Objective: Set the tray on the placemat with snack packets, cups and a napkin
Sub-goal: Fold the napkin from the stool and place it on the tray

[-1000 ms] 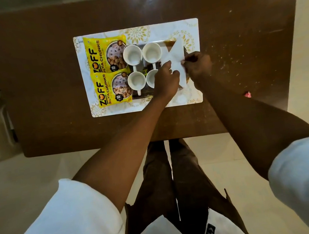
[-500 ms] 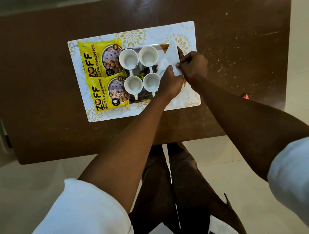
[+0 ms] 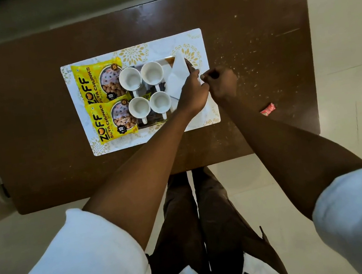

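Note:
A white placemat (image 3: 198, 40) with gold flowers lies on the brown table. A dark tray (image 3: 156, 121) rests on it. Two yellow snack packets (image 3: 95, 86) lie along the tray's left side, and several white cups (image 3: 130, 78) stand in its middle. A white napkin (image 3: 177, 76), folded to a point, sits at the tray's right end. My left hand (image 3: 193, 94) presses on the napkin's lower part. My right hand (image 3: 222, 81) pinches the napkin's right edge with closed fingers.
The brown table (image 3: 252, 20) has light scuffs on its right half. A small red wrapper (image 3: 268, 109) lies near the right front edge. Pale floor tiles surround the table, and my legs stand at its front edge.
Both hands stay on the napkin at the tray's right end. The napkin has been folded narrower and its tip now points up. The camera has tilted slightly.

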Available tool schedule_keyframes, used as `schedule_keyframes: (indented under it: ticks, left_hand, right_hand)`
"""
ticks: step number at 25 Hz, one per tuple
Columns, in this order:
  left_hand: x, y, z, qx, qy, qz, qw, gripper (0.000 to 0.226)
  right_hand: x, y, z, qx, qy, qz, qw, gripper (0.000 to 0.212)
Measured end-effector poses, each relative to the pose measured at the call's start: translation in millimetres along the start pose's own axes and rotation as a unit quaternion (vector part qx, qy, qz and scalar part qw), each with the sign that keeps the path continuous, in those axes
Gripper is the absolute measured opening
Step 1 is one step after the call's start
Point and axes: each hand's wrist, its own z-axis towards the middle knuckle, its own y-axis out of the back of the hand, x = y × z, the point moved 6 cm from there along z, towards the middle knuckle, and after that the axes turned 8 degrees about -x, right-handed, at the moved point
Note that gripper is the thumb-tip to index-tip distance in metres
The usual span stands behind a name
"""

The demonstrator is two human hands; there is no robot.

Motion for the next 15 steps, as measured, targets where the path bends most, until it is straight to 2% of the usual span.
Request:
schedule_keyframes:
  ticks: [9,15]
  left_hand:
    - [-24.8,-29.8,-8.5,0.036,-0.02,0.11,0.993,0.053]
    - [-23.4,-108.0,-23.0,0.102,-0.034,0.118,0.987,0.057]
  right_hand:
    - [-30.7,70.3,-4.2,-0.045,-0.053,0.009,0.998,0.028]
    - [-96.9,116.8,-8.5,-0.121,-0.116,0.014,0.986,0.026]
